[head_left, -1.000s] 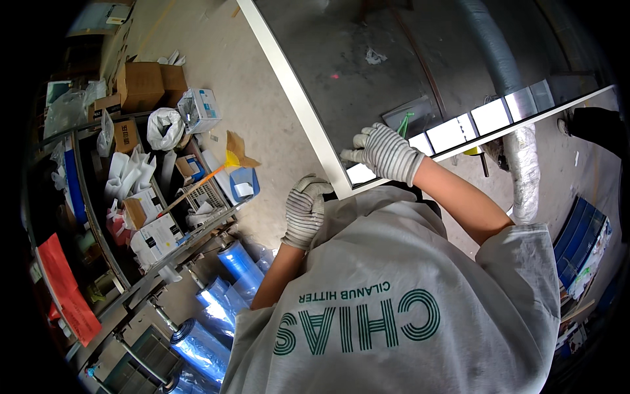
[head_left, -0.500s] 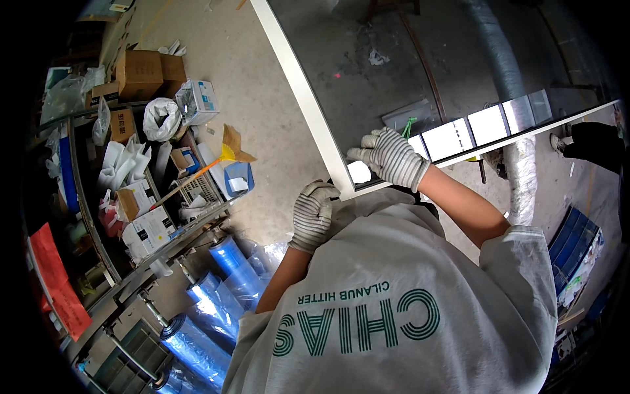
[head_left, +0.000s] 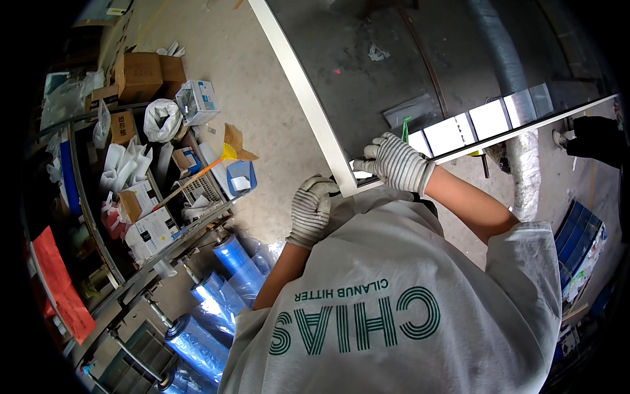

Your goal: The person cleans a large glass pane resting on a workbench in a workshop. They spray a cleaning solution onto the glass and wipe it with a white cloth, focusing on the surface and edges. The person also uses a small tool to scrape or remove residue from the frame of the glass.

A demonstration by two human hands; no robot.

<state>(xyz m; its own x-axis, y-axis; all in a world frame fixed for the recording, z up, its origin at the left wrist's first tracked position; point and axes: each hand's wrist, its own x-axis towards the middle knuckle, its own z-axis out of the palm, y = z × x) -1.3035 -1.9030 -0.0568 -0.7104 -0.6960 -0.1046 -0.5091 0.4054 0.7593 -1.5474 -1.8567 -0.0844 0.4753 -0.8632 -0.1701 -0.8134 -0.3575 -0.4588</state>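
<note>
A large dark glass panel with a pale frame fills the upper right, its near corner close to my body. My right hand, in a grey-striped white glove, is bent over the lower frame edge. Its curled fingers lie on the glass near the corner. Just left of that corner is my left hand, in a matching glove, fingers folded closed. A small dark patch shows at its fingertips; what it grips, if anything, is hidden. Bright rectangles reflect along the lower part of the glass.
A shelf cart with cardboard boxes, papers and a blue bin stands at left. Rolls of blue film on metal rods are at lower left. A silvery duct runs at right, near another person's dark-clothed leg.
My right hand's fingers have drawn slightly down toward the frame corner. My left hand stays beside the corner. The whole view has shifted a little.
</note>
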